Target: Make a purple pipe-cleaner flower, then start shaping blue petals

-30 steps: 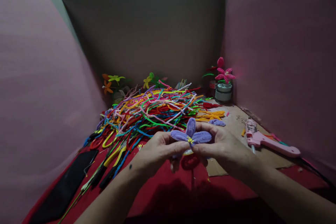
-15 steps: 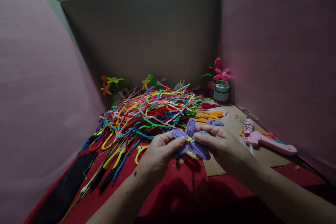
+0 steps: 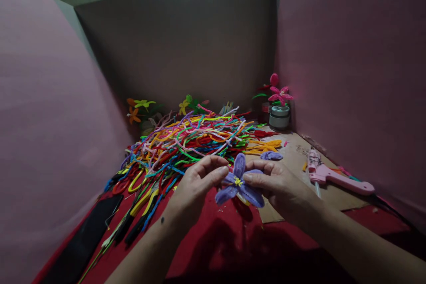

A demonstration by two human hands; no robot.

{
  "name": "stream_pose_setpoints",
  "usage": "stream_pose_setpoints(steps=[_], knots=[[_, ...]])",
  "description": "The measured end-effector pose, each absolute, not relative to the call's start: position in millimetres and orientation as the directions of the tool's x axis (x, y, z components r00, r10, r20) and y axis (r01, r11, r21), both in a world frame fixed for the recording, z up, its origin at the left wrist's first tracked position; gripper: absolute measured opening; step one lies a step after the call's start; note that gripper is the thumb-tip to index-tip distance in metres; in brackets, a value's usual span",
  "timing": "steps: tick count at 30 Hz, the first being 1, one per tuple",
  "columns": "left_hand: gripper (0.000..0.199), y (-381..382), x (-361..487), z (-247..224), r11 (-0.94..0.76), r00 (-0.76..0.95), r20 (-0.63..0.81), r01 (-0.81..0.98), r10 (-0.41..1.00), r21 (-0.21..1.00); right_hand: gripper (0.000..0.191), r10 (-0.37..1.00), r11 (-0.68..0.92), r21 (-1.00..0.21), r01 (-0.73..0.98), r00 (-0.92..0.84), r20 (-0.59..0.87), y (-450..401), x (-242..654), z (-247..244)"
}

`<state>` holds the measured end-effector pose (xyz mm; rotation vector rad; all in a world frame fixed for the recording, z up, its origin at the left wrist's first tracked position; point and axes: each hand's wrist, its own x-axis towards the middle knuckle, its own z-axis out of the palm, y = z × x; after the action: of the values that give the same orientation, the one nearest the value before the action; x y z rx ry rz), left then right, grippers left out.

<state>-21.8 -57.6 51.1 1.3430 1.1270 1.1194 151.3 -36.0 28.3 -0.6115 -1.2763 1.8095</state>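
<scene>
A purple pipe-cleaner flower (image 3: 250,195) with a yellow centre faces me above the red cloth. My right hand (image 3: 278,181) pinches it from the right, thumb lying across a petal near the centre. On the other side my left hand (image 3: 201,182) is closed at the tip of the upper left petal, thumb against fingertips. The lower left petal hangs free of the left fingers. Behind the right hand lies a loose purple pipe-cleaner piece (image 3: 271,155).
A tangled heap of coloured pipe cleaners (image 3: 196,137) fills the middle back. Yellow-handled pliers (image 3: 144,204) and a black flat object (image 3: 84,235) lie left. On cardboard (image 3: 339,202) at right rests a pink glue gun (image 3: 342,179). A pink flower (image 3: 280,96) stands in a pot (image 3: 279,117).
My left thumb has come off the petals beside the centre, and the left hand has drawn slightly up and left to a petal's tip. The right hand keeps its hold.
</scene>
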Motion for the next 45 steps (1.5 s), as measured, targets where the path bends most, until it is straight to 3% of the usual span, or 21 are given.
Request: stream_pose_setpoints(steps=[3, 7, 15, 19, 23, 27, 32, 37, 41, 45], knots=[[0.020, -52.9, -19.5, 64.1, -0.109, 0.129, 0.089, 0.156, 0.988, 0.982, 0.019, 0.845, -0.136, -0.943, -0.303, -0.533, 0.050, -37.4, 150.1, 31.9], [0.019, -46.5, -12.1, 71.1, -0.072, 0.203, 0.040, 0.154, 0.978, 0.985, 0.021, 0.848, -0.076, -0.951, -0.299, -0.521, 0.096, -37.4, 148.0, 31.7], [0.015, -40.7, -4.7, 58.4, 0.092, 0.126, -0.080, -0.086, 0.989, 0.992, 0.009, 0.876, -0.051, -0.960, -0.275, -0.474, 0.089, -38.2, 149.5, 27.6], [0.018, -43.9, -13.3, 58.0, 0.062, 0.050, -0.053, -0.181, 0.997, 0.982, 0.006, 0.891, -0.023, -0.956, -0.293, -0.440, 0.114, -37.9, 150.4, 26.0], [0.024, -56.2, -26.8, 49.8, 0.069, 0.080, -0.059, -0.137, 0.995, 0.988, 0.005, 0.896, -0.052, -0.932, -0.359, -0.430, 0.115, -38.4, 151.0, 26.6], [0.017, -68.2, -29.0, 39.5, 0.106, 0.167, -0.095, -0.056, 0.981, 0.993, 0.007, 0.857, -0.114, -0.878, -0.465, -0.493, 0.150, -38.9, 150.7, 30.3], [0.017, -68.8, -26.2, 40.5, 0.116, 0.178, -0.093, -0.123, 0.980, 0.986, 0.023, 0.816, -0.052, -0.910, -0.411, -0.543, 0.199, -28.9, 151.5, 28.0], [0.025, -65.2, -28.8, 40.4, 0.174, 0.180, -0.134, -0.231, 0.974, 0.957, 0.025, 0.752, -0.164, -0.890, -0.426, -0.638, 0.167, -15.2, 152.2, 23.0], [0.023, -64.1, -27.3, 39.1, 0.169, 0.183, -0.126, -0.241, 0.975, 0.956, 0.011, 0.766, -0.017, -0.949, -0.314, -0.614, 0.189, -12.3, 146.6, 20.5], [0.016, -65.5, -24.1, 39.9, 0.146, 0.202, -0.103, -0.214, 0.974, 0.966, 0.010, 0.792, 0.233, -0.942, -0.241, -0.516, 0.328, -14.6, 139.4, 16.9]])
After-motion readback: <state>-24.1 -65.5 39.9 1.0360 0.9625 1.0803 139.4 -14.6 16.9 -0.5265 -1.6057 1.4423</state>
